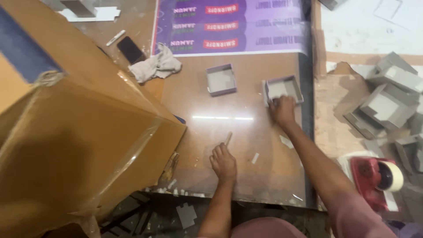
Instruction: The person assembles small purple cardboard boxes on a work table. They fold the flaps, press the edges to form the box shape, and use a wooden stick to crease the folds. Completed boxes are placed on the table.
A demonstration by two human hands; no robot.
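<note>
My right hand reaches forward and rests on the near edge of a small grey cardboard tray lying on the glossy brown tabletop. My left hand lies on the table nearer to me, fingers curled around a short pale strip that sticks out forward. A second grey tray sits open side up to the left of the first, untouched.
A large brown carton wrapped in clear tape fills the left. A crumpled cloth, a dark phone and a purple poster lie at the back. Several grey box pieces pile up at right, with a red tape dispenser near me.
</note>
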